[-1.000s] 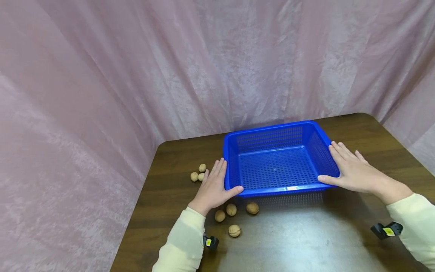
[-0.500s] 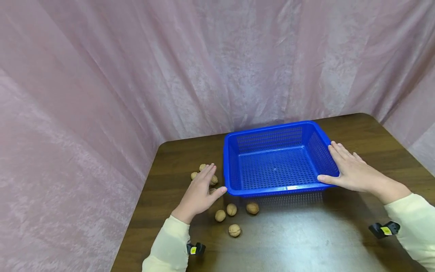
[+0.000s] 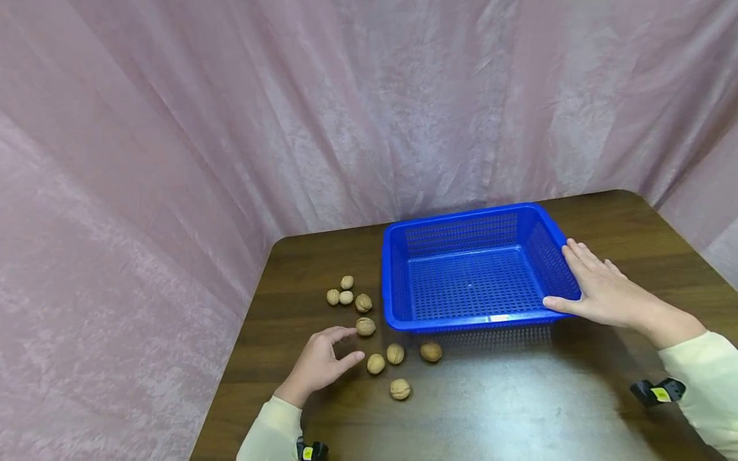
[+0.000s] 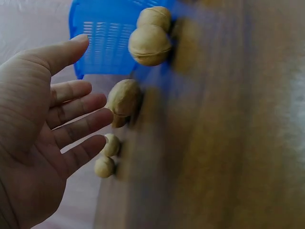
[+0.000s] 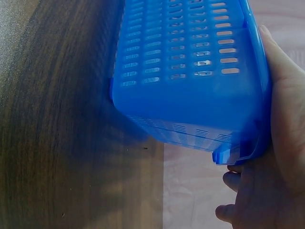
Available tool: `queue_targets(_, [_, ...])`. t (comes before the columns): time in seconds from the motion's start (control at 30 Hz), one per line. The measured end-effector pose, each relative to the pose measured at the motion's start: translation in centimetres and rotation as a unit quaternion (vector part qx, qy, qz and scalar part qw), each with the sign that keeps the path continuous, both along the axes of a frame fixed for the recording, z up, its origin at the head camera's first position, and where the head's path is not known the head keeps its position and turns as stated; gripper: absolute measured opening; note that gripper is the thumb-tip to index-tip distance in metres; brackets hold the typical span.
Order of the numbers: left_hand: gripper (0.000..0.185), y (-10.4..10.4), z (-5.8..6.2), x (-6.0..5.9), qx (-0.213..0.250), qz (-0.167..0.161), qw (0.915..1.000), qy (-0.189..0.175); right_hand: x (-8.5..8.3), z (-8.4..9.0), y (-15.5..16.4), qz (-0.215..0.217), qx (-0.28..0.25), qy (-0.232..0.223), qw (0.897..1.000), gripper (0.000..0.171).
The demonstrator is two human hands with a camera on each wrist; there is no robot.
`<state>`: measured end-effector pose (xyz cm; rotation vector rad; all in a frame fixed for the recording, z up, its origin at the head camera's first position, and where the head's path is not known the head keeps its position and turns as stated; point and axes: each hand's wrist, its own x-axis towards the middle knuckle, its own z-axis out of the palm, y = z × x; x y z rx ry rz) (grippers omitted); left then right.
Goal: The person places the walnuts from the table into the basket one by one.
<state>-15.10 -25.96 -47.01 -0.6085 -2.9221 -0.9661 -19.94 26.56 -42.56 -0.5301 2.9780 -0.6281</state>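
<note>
My left hand [image 3: 319,366] is held low over the table's left part, thumb and fingers spread apart with nothing between them. Its index fingertip appears right beside a walnut [image 3: 366,326]; contact cannot be told. In the left wrist view the fingers lie loosely extended, near a large walnut [image 4: 125,98]. My right hand [image 3: 608,294] rests on the right rim of a blue plastic basket [image 3: 450,325], fingers straight along the side and thumb on the front rim. The right wrist view shows the basket wall [image 5: 186,102] beside that hand, with some fingers partly hidden.
Several more walnuts lie on the brown wooden table [image 3: 490,410], including a far walnut [image 3: 346,282], a near walnut [image 3: 400,389] and a darker walnut [image 3: 431,351] before the basket. A pink curtain [image 3: 438,109] hangs behind the table.
My left hand has left the basket's left rim and moved left and nearer, down beside the walnuts, uncovering some of them. The right hand stays on the basket, which keeps its place.
</note>
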Motion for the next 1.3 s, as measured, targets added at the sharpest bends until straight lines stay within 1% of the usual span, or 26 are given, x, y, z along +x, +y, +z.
queue_targets(0.07, [0.052, 0.1, -0.4, -0.1, 0.01, -0.014, 0.9998, -0.005, 0.0, 0.0, 0.0, -0.002, 0.001, 0.003, 1.0, 0.111])
queue_targets(0.2, [0.054, 0.7, -1.3, -0.1, 0.014, -0.04, 0.999, -0.011, 0.0, 0.0, 0.0, -0.003, -0.001, 0.002, 1.0, 0.111])
queue_targets(0.3, [0.055, 1.1, -1.8, 0.1, 0.012, -0.049, 0.9984, -0.026, 0.0, -0.1, -0.1, -0.003, -0.004, -0.005, 1.0, 0.111])
queue_targets(0.4, [0.056, 1.4, -2.1, 0.2, -0.002, -0.052, 0.9982, -0.03, -0.1, 0.0, -0.2, -0.003, -0.006, -0.006, 1.0, 0.111])
queue_targets(0.53, [0.055, 1.7, -2.4, 0.3, -0.031, -0.06, 0.9977, -0.008, -0.1, 0.0, -0.2, -0.003, -0.007, -0.004, 1.0, 0.11])
queue_targets(0.67, [0.046, 1.8, -2.6, 0.1, -0.041, -0.077, 0.9959, 0.026, -0.1, -0.1, -0.2, -0.003, -0.007, -0.001, 1.0, 0.111])
queue_targets(0.77, [0.04, 1.8, -2.9, 0.0, -0.044, -0.086, 0.9944, 0.042, 0.1, -0.2, -0.2, -0.005, -0.007, 0.002, 1.0, 0.111])
queue_targets(0.83, [0.038, 1.7, -3.0, 0.1, -0.047, -0.084, 0.9943, 0.045, 0.2, -0.2, -0.2, -0.005, -0.007, 0.001, 1.0, 0.111])
queue_targets(0.9, [0.036, 1.7, -2.9, 0.1, -0.044, -0.078, 0.995, 0.043, 0.2, -0.3, -0.2, -0.006, -0.009, -0.001, 1.0, 0.111])
queue_targets(0.93, [0.036, 1.6, -2.7, 0.1, -0.041, -0.074, 0.9955, 0.043, 0.2, -0.3, -0.2, -0.005, -0.009, -0.002, 1.0, 0.111])
queue_targets(1.0, [0.035, 1.6, -1.8, -0.1, -0.025, -0.067, 0.9967, 0.039, 0.2, -0.3, -0.2, -0.005, -0.008, -0.002, 1.0, 0.111])
queue_targets(1.13, [0.037, 1.9, 0.9, -1.1, 0.016, -0.068, 0.9962, 0.052, 0.0, -0.2, 0.0, -0.005, -0.005, -0.001, 1.0, 0.111])
queue_targets(1.23, [0.037, 2.3, 3.2, -2.2, 0.027, -0.075, 0.9926, 0.092, 0.0, -0.1, 0.0, -0.003, -0.004, -0.004, 1.0, 0.111])
queue_targets(1.3, [0.037, 2.8, 4.7, -3.1, 0.031, -0.078, 0.9903, 0.111, 0.1, 0.0, 0.0, -0.002, -0.005, -0.008, 1.0, 0.111])
